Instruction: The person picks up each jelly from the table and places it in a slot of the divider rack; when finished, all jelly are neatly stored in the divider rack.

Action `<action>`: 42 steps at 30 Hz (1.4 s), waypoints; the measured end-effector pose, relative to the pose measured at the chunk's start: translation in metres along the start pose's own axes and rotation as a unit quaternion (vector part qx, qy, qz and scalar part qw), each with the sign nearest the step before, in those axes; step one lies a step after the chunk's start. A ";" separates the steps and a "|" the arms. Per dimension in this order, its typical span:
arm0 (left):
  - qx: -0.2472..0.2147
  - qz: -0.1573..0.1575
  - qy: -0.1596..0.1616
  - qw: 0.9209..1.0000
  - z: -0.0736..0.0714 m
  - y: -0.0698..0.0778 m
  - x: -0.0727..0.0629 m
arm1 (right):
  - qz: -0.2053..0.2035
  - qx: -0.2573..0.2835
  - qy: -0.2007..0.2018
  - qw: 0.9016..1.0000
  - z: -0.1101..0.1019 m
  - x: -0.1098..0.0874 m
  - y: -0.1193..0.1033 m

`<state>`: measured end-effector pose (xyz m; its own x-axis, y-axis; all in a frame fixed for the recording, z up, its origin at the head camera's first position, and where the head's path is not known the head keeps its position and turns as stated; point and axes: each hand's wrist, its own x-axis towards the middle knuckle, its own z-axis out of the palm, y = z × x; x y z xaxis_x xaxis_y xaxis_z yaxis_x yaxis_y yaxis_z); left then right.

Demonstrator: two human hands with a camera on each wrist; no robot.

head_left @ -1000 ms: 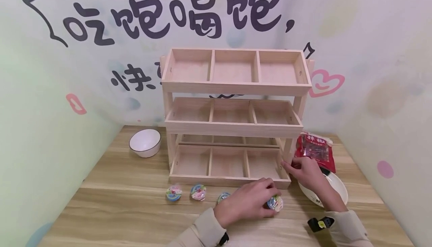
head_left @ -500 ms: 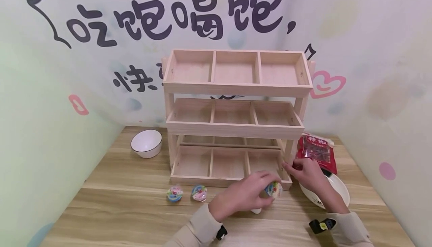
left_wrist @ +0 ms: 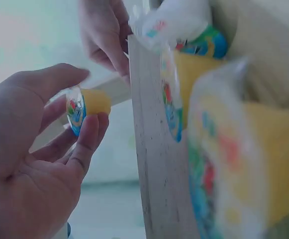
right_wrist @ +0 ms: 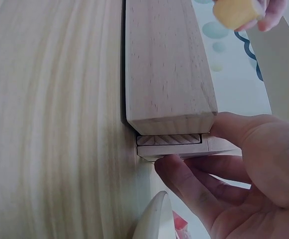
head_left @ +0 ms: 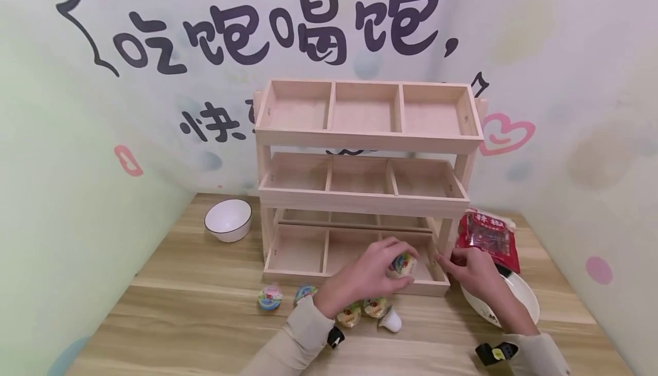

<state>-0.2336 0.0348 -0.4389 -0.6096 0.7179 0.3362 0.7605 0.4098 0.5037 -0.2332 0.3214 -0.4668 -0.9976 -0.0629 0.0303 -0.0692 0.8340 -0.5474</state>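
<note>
My left hand [head_left: 367, 270] pinches a small jelly cup [head_left: 402, 264] between thumb and fingers, over the right compartment of the bottom tray. In the left wrist view this jelly cup [left_wrist: 94, 102] shows yellow filling and a printed lid. My right hand [head_left: 478, 270] holds the lower right end of the wooden three-tier rack [head_left: 367, 139]; in the right wrist view its thumb and fingers straddle the wood [right_wrist: 171, 142]. In front of the rack lie more jelly cups: one with a blue-and-pink lid [head_left: 269, 298], yellow ones [head_left: 348, 314] and a white one [head_left: 390, 322].
A white bowl [head_left: 228, 222] stands left of the rack. To the right lie a red food packet [head_left: 490, 242] and a white plate [head_left: 526, 296], partly behind my right forearm. A printed cloth wall [head_left: 154, 102] rises close behind the rack.
My left hand has lifted the jelly cup off the table and carried it up over the bottom tray's front edge. My right hand keeps its place on the rack. The head view has shifted slightly.
</note>
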 end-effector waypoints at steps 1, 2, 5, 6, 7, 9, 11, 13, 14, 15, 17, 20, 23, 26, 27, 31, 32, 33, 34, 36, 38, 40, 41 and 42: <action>0.007 0.003 0.010 1.000 0.001 -0.001 0.004 | 0.001 0.001 0.000 1.000 0.000 -0.001 0.000; 0.015 0.005 0.018 1.000 0.001 -0.002 0.007 | 0.002 0.003 0.000 1.000 0.000 -0.001 0.001; 0.034 0.005 0.028 0.999 0.002 -0.005 0.017 | 0.002 0.006 0.004 1.000 0.001 -0.003 0.001; 0.040 0.005 0.026 0.999 0.003 -0.006 0.020 | 0.001 0.007 0.005 1.000 0.002 -0.003 0.001; 0.045 0.004 0.020 0.999 0.003 -0.007 0.022 | -0.001 0.006 0.007 1.000 0.003 -0.003 0.001; 0.048 0.001 0.002 0.999 0.002 -0.008 0.026 | -0.005 0.006 0.012 1.000 0.003 -0.003 0.001; 0.053 -0.001 -0.017 0.998 0.001 -0.011 0.029 | -0.006 0.004 0.015 1.000 0.004 -0.003 0.001; 0.058 -0.005 -0.034 0.998 0.001 -0.014 0.031 | -0.006 0.005 0.014 1.000 0.005 -0.003 0.001; 0.062 -0.008 -0.043 0.997 0.001 -0.015 0.032 | -0.004 0.006 0.013 1.000 0.005 -0.003 0.000; 0.069 -0.011 -0.052 0.996 0.000 -0.017 0.032 | -0.003 0.007 0.010 1.000 0.004 -0.003 0.000; 0.078 -0.016 -0.071 0.994 0.000 -0.020 0.032 | 0.000 0.012 0.004 1.000 0.004 -0.002 -0.001; 0.093 -0.018 -0.096 0.991 -0.001 -0.024 0.033 | 0.004 0.017 -0.003 1.000 0.002 -0.002 -0.002; 0.107 -0.025 -0.117 0.987 -0.001 -0.027 0.034 | 0.008 0.015 -0.004 1.000 0.003 -0.002 -0.001; 0.114 -0.039 -0.133 0.984 -0.001 -0.027 0.036 | 0.009 0.011 -0.001 1.000 0.002 -0.002 0.000; 0.116 -0.045 -0.137 0.983 0.000 -0.028 0.036 | 0.008 0.010 0.000 1.000 0.002 -0.002 0.000; 0.119 -0.054 -0.146 0.981 0.000 -0.027 0.039 | 0.009 0.010 0.001 1.000 0.001 -0.002 0.000; 0.121 -0.054 -0.147 0.980 0.000 -0.026 0.039 | 0.008 0.011 0.001 1.000 0.001 -0.002 0.000; 0.123 -0.054 -0.147 0.980 0.001 -0.026 0.039 | 0.009 0.012 0.002 1.000 0.001 -0.002 0.000; 0.124 -0.054 -0.148 0.980 0.001 -0.026 0.039 | 0.011 0.014 0.002 1.000 0.001 -0.002 0.000; 0.131 -0.051 -0.147 0.979 0.002 -0.026 0.039 | 0.011 0.017 0.001 1.000 0.001 -0.002 -0.001; 0.135 -0.047 -0.146 0.979 0.002 -0.026 0.039 | 0.010 0.018 0.002 1.000 0.002 -0.002 0.000; 0.142 -0.040 -0.144 0.979 0.003 -0.025 0.038 | 0.011 0.018 0.003 1.000 0.003 -0.002 0.000; 0.143 -0.037 -0.142 0.979 0.003 -0.025 0.039 | 0.012 0.017 0.004 1.000 0.003 -0.002 0.001; 0.144 -0.034 -0.141 0.979 0.002 -0.024 0.039 | 0.011 0.017 0.004 1.000 0.003 -0.002 0.001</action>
<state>-0.2748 0.0540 -0.4400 -0.6064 0.7932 0.0555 0.7759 0.5750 0.2594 -0.2314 0.3207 -0.4694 -0.9989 -0.0398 0.0245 -0.0467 0.8162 -0.5759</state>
